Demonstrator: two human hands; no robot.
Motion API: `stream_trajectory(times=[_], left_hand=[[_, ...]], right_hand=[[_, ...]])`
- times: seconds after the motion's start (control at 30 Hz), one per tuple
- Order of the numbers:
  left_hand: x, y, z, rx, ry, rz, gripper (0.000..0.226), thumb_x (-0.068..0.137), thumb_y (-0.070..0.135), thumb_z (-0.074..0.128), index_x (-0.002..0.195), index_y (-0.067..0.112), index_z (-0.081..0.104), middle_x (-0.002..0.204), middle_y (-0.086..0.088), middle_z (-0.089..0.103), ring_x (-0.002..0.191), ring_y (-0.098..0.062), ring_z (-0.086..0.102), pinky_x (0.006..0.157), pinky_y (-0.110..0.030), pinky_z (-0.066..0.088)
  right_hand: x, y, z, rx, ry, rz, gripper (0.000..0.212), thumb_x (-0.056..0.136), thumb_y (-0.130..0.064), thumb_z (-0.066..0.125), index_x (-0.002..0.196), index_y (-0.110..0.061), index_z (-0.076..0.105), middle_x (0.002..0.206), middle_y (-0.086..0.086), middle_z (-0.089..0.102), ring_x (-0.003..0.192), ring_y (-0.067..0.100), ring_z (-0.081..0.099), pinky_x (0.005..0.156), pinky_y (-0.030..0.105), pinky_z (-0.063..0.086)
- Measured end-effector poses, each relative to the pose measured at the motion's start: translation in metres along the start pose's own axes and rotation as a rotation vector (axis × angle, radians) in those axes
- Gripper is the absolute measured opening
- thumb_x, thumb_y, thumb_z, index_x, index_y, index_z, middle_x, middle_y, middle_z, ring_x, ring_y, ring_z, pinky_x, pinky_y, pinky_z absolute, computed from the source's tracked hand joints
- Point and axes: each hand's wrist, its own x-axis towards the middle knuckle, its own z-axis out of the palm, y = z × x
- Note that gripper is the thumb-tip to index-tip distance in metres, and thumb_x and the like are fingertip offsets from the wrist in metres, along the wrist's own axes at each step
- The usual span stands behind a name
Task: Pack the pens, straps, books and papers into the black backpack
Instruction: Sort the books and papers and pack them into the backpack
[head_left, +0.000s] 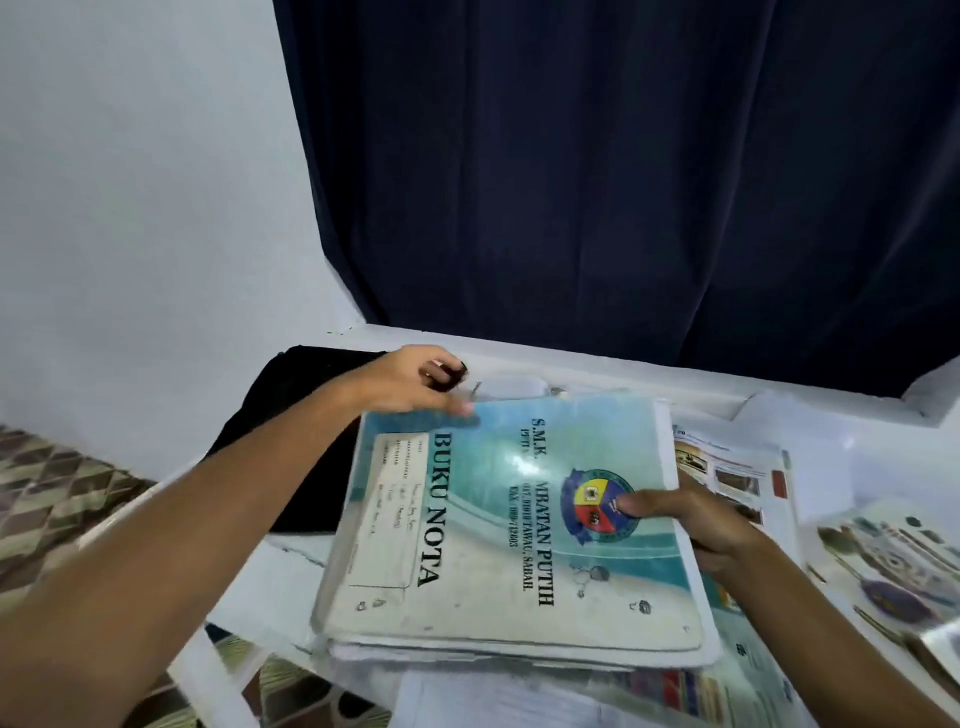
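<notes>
Two bare forearms reached in from the bottom edge toward a white table (270, 566). Between them lay a thick notebook (511, 525), its glossy plastic-covered front printed "BUKU NOTA" over a teal-and-white swirl with a round crest, the corners worn and a wad of white pages showing beneath. The right hand (696, 525) gripped the notebook's right edge, thumb pressed flat on the crest and fingers curled under the cover. The left hand (410, 382) hovered at the notebook's far left corner, its fingers curled round a small dark object (451, 375), too blurred to name. Just behind and left of that hand sat the black backpack (291, 415), a soft matte fabric mass lying on the table against the pale wall. Loose glossy papers (737, 478) with colour photographs spread flat to the right of the notebook and under it, more sheets fanning toward the lower right. A dark blue curtain (623, 171) hung in folds behind the table.
</notes>
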Motion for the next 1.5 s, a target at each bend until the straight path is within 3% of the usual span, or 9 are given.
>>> stream_trajectory(times=[0.1,0.23,0.37,0.57,0.7,0.8,1.03,1.3,1.5], left_hand=[[-0.011,-0.051,0.026,-0.406,0.324,-0.186,0.092,0.064,0.081,0.064,0.137,0.027,0.047,0.128,-0.004,0.057,0.116,-0.023,0.055,0.094,-0.037,0.045],[-0.028,-0.090,0.089,-0.888,-0.219,-0.425,0.086,0.070,0.072,0.069,0.129,0.010,0.060,0.115,-0.012,0.065,0.102,-0.032,0.059,0.077,-0.039,0.051],[-0.019,-0.060,0.128,-0.821,-0.156,-0.359,0.027,0.085,0.011,0.071,0.111,0.006,0.065,0.099,-0.011,0.075,0.089,-0.025,0.074,0.072,-0.035,0.060],[0.006,-0.067,0.154,-0.691,-0.050,-0.429,0.033,0.078,0.008,0.079,0.110,0.006,0.070,0.100,-0.010,0.076,0.091,-0.024,0.073,0.090,-0.043,0.056],[0.005,-0.070,0.163,-0.713,-0.043,-0.402,0.028,0.081,0.006,0.076,0.108,0.006,0.071,0.093,-0.005,0.077,0.083,-0.019,0.074,0.071,-0.029,0.060],[0.007,-0.074,0.157,-0.490,-0.052,-0.340,0.020,0.078,0.021,0.082,0.096,0.018,0.073,0.099,-0.002,0.076,0.089,-0.017,0.073,0.086,-0.033,0.057],[-0.026,-0.102,0.115,-0.189,0.162,-0.235,0.036,0.082,0.034,0.076,0.112,0.014,0.069,0.098,0.007,0.063,0.096,-0.010,0.062,0.078,-0.015,0.044],[-0.093,-0.193,0.029,0.103,0.503,-0.142,0.025,0.082,0.015,0.076,0.106,0.008,0.070,0.099,-0.002,0.067,0.088,-0.015,0.061,0.085,-0.029,0.052],[-0.094,-0.291,-0.041,0.315,0.414,-0.093,0.049,0.071,0.037,0.081,0.116,0.020,0.069,0.118,0.000,0.064,0.115,-0.021,0.052,0.101,-0.031,0.040]], right_hand=[[-0.014,0.017,-0.022,0.119,0.063,0.073,0.107,0.013,-0.019,0.100,0.110,0.006,0.063,0.097,0.028,0.071,0.078,0.038,0.071,0.059,0.040,0.059],[-0.029,0.031,-0.043,0.245,0.127,0.105,0.102,0.013,-0.008,0.099,0.107,0.008,0.063,0.098,0.034,0.068,0.076,0.046,0.069,0.056,0.047,0.058],[-0.031,0.043,-0.056,0.269,0.216,0.161,0.104,0.013,-0.008,0.099,0.110,0.006,0.062,0.100,0.034,0.067,0.076,0.046,0.070,0.055,0.047,0.058],[-0.019,0.055,-0.072,0.117,0.340,0.280,0.108,0.024,-0.017,0.101,0.121,0.005,0.058,0.110,0.032,0.066,0.087,0.043,0.069,0.064,0.044,0.060],[-0.018,0.046,-0.073,-0.490,0.504,0.428,0.056,0.058,-0.032,0.091,0.101,-0.002,0.069,0.080,0.018,0.074,0.064,0.026,0.070,0.055,0.027,0.052],[-0.014,0.029,-0.071,-1.002,0.564,0.505,0.044,0.069,-0.049,0.083,0.084,-0.013,0.062,0.068,0.005,0.068,0.057,0.016,0.064,0.049,0.024,0.049],[0.024,0.001,-0.020,-1.739,0.736,0.334,0.071,0.081,-0.065,0.060,0.131,-0.016,0.046,0.136,0.014,0.048,0.125,0.036,0.044,0.097,0.047,0.045],[0.112,-0.010,0.123,-1.567,0.212,-0.193,0.052,0.091,-0.039,0.060,0.139,-0.022,0.048,0.137,0.006,0.051,0.124,0.027,0.047,0.093,0.039,0.044],[0.206,0.017,0.223,-1.445,-0.199,-0.251,0.038,0.093,-0.030,0.059,0.131,-0.027,0.055,0.123,-0.002,0.059,0.097,0.005,0.048,0.082,0.026,0.041]])
